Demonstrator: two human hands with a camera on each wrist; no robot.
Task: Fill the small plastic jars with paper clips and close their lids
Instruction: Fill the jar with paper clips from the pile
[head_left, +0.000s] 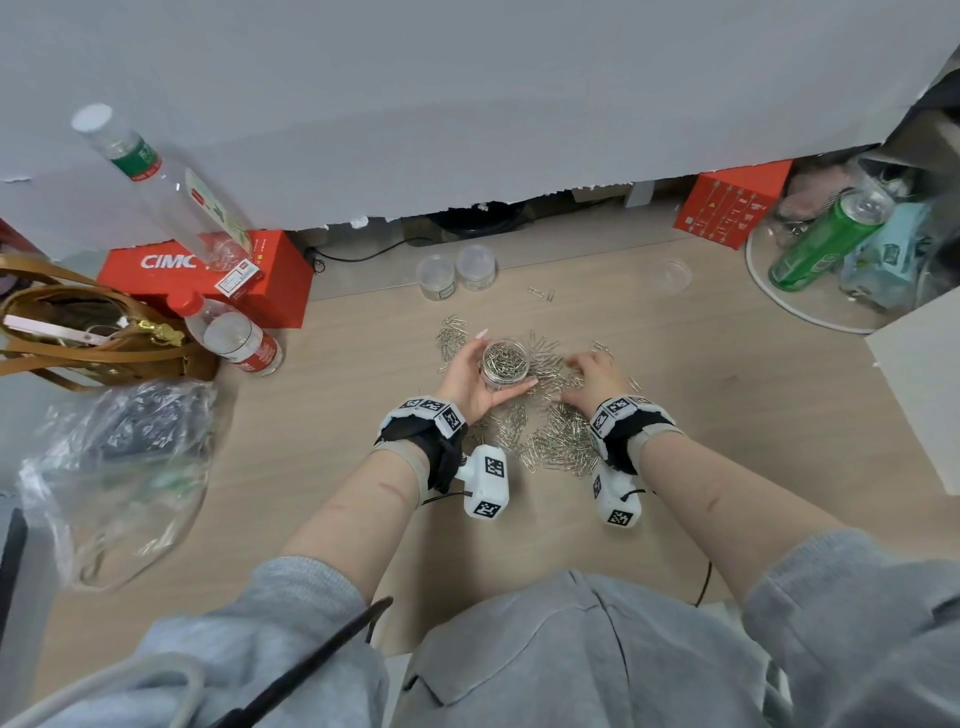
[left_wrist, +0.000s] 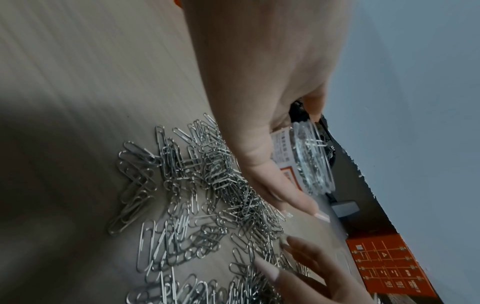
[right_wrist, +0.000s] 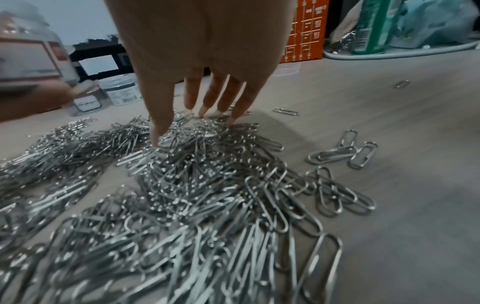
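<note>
Her left hand wraps around a clear, lidless jar brimming with silver clips; right hand, fingers spread loose, presses the paper clips heaped on the bench.

Jar blurred and cut off at frame edge, labels on two far jars perhaps too small to read

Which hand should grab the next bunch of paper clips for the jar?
The right hand: it is free, fingers spread on the pile of paper clips. The left hand is busy, its grip around the open jar, which looks nearly full.
</note>
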